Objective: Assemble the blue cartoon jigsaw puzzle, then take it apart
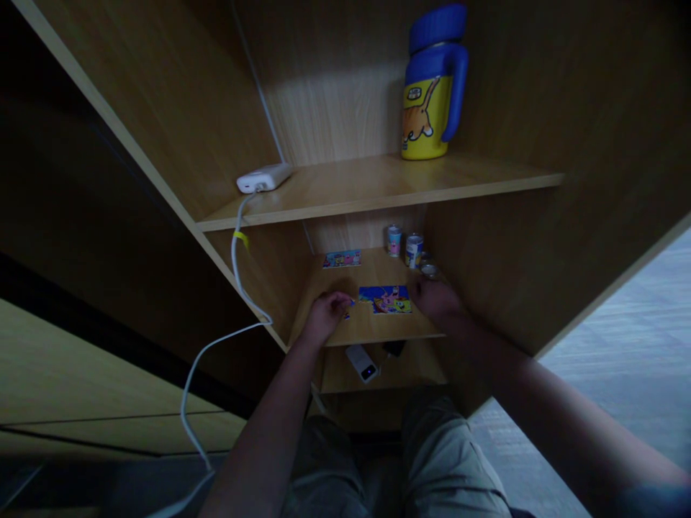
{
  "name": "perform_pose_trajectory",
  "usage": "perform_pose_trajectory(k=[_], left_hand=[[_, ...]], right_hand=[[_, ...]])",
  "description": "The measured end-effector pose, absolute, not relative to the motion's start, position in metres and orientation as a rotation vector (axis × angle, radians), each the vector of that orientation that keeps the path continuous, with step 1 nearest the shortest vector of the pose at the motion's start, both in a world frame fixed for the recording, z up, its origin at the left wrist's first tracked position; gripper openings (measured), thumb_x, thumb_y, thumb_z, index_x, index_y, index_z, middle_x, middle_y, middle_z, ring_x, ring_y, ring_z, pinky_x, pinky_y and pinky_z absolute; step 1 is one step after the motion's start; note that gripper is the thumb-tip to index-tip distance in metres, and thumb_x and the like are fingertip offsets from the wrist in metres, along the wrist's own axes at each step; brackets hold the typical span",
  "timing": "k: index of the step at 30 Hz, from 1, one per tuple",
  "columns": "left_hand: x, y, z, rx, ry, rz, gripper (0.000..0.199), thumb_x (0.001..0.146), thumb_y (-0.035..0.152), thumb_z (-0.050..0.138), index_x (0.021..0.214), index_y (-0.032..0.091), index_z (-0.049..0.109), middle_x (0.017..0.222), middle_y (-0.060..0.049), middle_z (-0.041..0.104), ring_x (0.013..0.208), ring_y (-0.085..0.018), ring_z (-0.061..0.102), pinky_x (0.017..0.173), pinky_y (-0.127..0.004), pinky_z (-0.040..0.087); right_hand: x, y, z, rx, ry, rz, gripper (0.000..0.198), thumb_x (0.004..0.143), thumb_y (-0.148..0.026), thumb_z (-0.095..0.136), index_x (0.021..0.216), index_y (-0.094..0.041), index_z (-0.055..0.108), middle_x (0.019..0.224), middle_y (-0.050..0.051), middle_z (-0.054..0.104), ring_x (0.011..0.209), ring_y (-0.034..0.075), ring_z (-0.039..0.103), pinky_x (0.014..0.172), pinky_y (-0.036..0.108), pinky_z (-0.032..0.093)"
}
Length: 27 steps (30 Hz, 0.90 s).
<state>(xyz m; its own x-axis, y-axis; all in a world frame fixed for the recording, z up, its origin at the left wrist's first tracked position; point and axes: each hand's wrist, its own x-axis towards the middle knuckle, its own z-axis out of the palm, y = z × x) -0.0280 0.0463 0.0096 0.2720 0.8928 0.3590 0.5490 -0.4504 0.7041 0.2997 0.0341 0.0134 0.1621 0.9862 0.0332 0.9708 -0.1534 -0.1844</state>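
A partly assembled jigsaw puzzle [393, 299] with a bright cartoon picture lies on the middle shelf, its lower left corner unfilled. My left hand [325, 314] is at its left, thumb and fingers pinched on a small blue puzzle piece [353, 302]. Below those fingertips lies another small loose piece [347, 316]. Close by the puzzle's right edge rests my right hand [433, 296], fingers curled in; whatever is inside them, if anything, is hidden. Behind the puzzle lies a cartoon picture card [342, 259].
Several small cans, among them a pink-and-blue can [394, 241] and a blue-and-white can [414, 250], stand at the back right. Overhead, the upper shelf [345, 193] bears a blue-and-yellow mug [426, 108] and a white charger [264, 178], whose cable [236, 266] hangs left. A white device [361, 362] lies below.
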Motion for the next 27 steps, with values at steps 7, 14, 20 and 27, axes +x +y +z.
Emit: perform_pose_trajectory(k=[7,14,20,27], left_hand=[[-0.006,0.052,-0.002,2.18,1.326,0.953,0.013,0.096,0.017,0.071,0.097,0.023,0.083,0.1,-0.005,0.085,0.099,-0.024,0.078,0.098,-0.038,0.061],[-0.009,0.053,-0.006,2.214,1.341,0.92,0.017,0.097,0.015,0.068,0.098,0.023,0.083,0.099,-0.004,0.085,0.097,-0.024,0.077,0.098,-0.039,0.06],[-0.009,0.047,-0.004,2.233,1.439,0.997,0.015,0.1,0.021,0.068,0.097,0.024,0.082,0.101,-0.006,0.084,0.105,-0.027,0.075,0.104,-0.043,0.058],[-0.023,0.05,-0.005,1.893,1.597,1.417,0.021,0.105,0.027,0.057,0.109,0.023,0.078,0.116,-0.009,0.082,0.113,-0.026,0.076,0.11,-0.044,0.059]], right_hand=[[0.301,0.035,0.01,-2.284,-1.904,0.136,0.057,0.117,-0.048,0.032,0.131,-0.014,0.076,0.122,0.02,0.082,0.111,0.029,0.08,0.097,0.036,0.055],[0.301,0.033,0.011,-2.252,-1.904,0.132,0.054,0.116,-0.045,0.034,0.128,-0.013,0.076,0.118,0.021,0.082,0.106,0.029,0.081,0.094,0.036,0.056],[0.3,0.033,0.014,-2.274,-1.915,0.116,0.055,0.116,-0.045,0.032,0.122,-0.014,0.078,0.117,0.02,0.083,0.106,0.031,0.081,0.094,0.038,0.058],[0.299,0.031,0.018,-2.294,-1.927,0.114,0.054,0.117,-0.044,0.032,0.131,-0.013,0.073,0.12,0.021,0.082,0.109,0.03,0.081,0.096,0.037,0.057]])
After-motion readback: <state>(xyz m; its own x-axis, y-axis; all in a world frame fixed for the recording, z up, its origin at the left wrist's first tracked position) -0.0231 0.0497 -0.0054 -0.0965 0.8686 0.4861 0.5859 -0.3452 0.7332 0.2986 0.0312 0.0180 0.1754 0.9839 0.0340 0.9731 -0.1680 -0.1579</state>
